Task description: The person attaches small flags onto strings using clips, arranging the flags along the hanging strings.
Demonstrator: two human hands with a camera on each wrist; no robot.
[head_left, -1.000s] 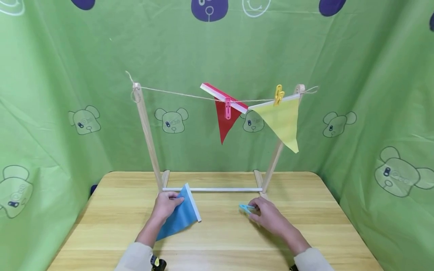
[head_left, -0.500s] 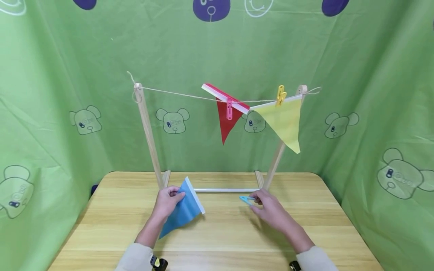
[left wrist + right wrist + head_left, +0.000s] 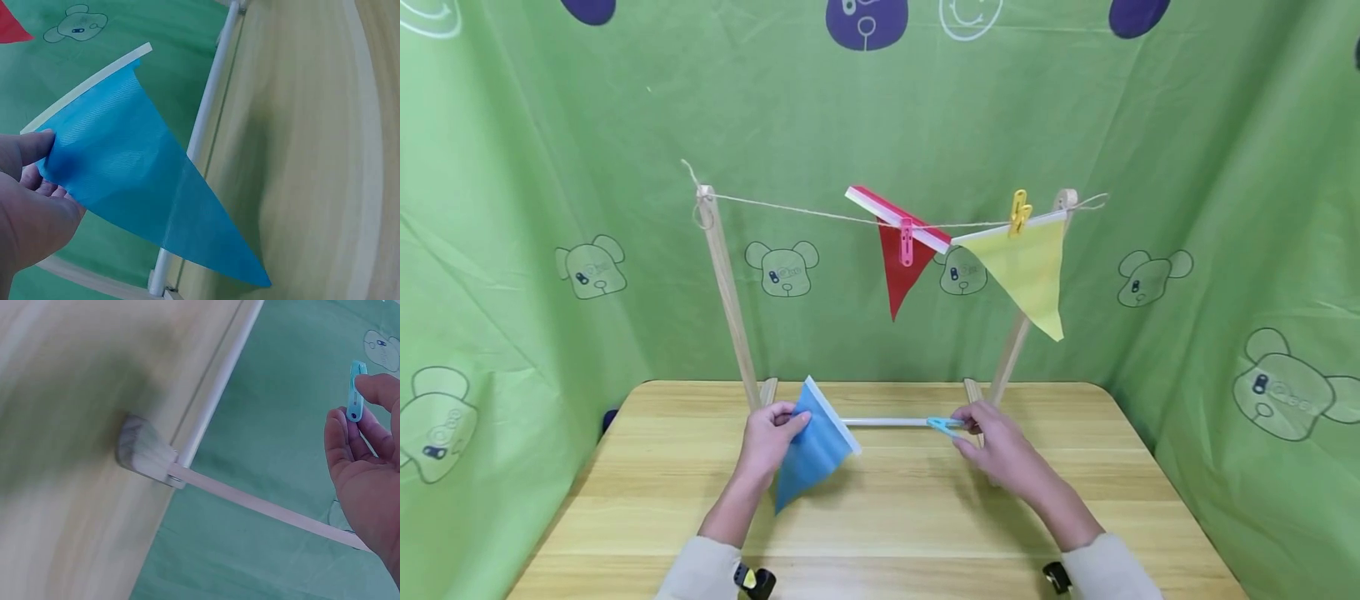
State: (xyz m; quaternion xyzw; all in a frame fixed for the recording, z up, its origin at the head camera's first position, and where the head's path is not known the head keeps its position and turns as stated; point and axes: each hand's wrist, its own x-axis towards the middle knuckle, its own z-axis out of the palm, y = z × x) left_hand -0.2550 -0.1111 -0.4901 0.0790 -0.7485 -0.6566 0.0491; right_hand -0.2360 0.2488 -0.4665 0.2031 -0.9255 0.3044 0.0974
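Note:
A blue triangular pennant [image 3: 816, 446] with a white top strip is pinched at one upper corner by my left hand [image 3: 767, 442]; its tip hangs down over the table. In the left wrist view the thumb presses on the pennant [image 3: 137, 162] near the strip. My right hand [image 3: 1003, 446] pinches a light blue clothespin [image 3: 943, 427] between thumb and fingers, its free end pointing left. The right wrist view shows the clothespin [image 3: 355, 394] upright at the fingertips. On the string [image 3: 797, 208] above, a red pennant [image 3: 901, 271] hangs tilted from a pink clothespin [image 3: 906, 243], beside a yellow pennant [image 3: 1030, 271] under yellow clothespins [image 3: 1019, 215].
The string runs between two wooden posts, the left post [image 3: 726, 292] and the right post [image 3: 1011, 354]. A white rod [image 3: 883, 422] joins their feet low over the wooden table [image 3: 880, 533]. Green printed cloth [image 3: 820, 342] surrounds the table at back and sides.
Both hands have risen a little off the table toward the stand, carrying the blue pennant and the light blue clothespin. The pennants on the string hang as before.

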